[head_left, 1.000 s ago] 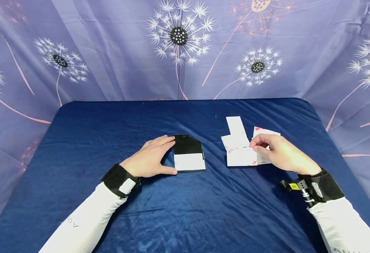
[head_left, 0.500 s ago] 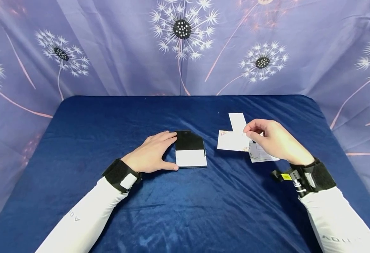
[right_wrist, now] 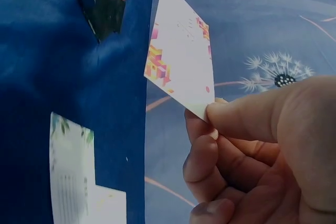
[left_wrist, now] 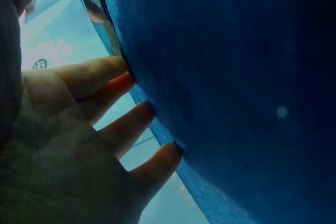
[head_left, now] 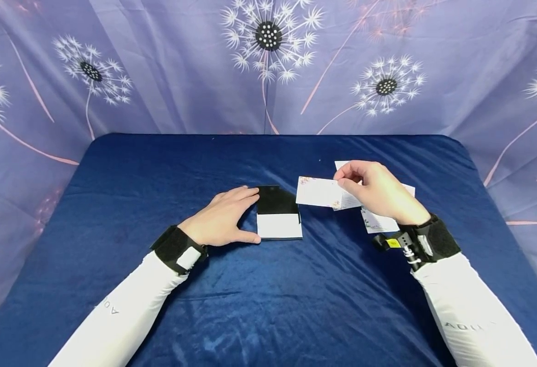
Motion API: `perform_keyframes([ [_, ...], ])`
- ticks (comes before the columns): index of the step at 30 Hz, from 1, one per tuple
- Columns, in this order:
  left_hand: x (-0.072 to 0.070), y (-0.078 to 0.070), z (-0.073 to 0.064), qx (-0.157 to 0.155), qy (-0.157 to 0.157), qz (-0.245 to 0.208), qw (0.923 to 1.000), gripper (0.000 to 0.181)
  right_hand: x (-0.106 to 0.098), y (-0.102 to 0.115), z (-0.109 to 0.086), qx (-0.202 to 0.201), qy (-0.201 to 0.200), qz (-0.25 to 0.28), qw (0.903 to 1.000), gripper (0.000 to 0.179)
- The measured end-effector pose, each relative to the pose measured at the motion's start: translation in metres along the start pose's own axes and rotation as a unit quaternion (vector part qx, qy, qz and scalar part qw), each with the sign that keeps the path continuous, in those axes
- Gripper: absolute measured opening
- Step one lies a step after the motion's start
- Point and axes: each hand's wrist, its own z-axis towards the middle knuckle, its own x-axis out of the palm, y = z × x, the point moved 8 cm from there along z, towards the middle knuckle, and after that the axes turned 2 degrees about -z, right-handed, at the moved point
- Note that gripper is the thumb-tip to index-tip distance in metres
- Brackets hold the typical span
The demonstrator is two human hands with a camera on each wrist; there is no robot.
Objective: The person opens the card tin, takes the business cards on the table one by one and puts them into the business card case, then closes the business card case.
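Your left hand (head_left: 224,218) lies along the left edge of the black card holder (head_left: 276,201), its fingers spread and straight with the thumb apart, probably to keep the holder from sliding on the bench (head_left: 250,295). Your right hand (head_left: 374,188) pinches one end of the floral card (head_left: 319,192) between thumb and fingers; that end grip seems meant to leave the rest of the card free. The card is raised above the bench, just beside the holder's upper right edge in the head view. Loose cards (head_left: 378,221) lie below your right hand, partly hidden.

Compared with half a second ago, your right hand and its card are farther left, nearer the holder; your left hand keeps its place beside the holder.
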Motion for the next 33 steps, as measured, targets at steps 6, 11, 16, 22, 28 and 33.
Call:
perform_keyframes([
  [6,0.000,0.001,0.001,-0.002,0.000,0.005,1.0000,0.101,0.011,0.008,0.014,-0.014,0.006,0.010,0.9998,0.011],
  [11,0.001,0.001,0.001,-0.004,0.000,0.001,1.0000,0.101,0.025,0.016,0.026,-0.033,0.018,0.023,0.9990,0.010],
  [16,0.002,0.001,0.002,-0.009,0.003,0.001,1.0000,0.101,0.040,0.022,0.034,-0.041,0.034,0.033,0.9980,0.010],
  [22,0.001,0.002,0.002,-0.011,0.000,0.001,0.9999,0.103,0.054,0.028,0.041,-0.043,0.041,0.030,0.9978,0.010],
  [28,0.000,0.001,0.002,-0.011,0.001,0.001,0.9999,0.104,0.065,0.033,0.045,-0.048,0.049,0.030,0.9972,0.011],
  [33,-0.001,0.000,0.001,-0.004,-0.006,-0.001,1.0000,0.104,0.072,0.036,0.047,-0.054,0.054,0.025,0.9968,0.011],
])
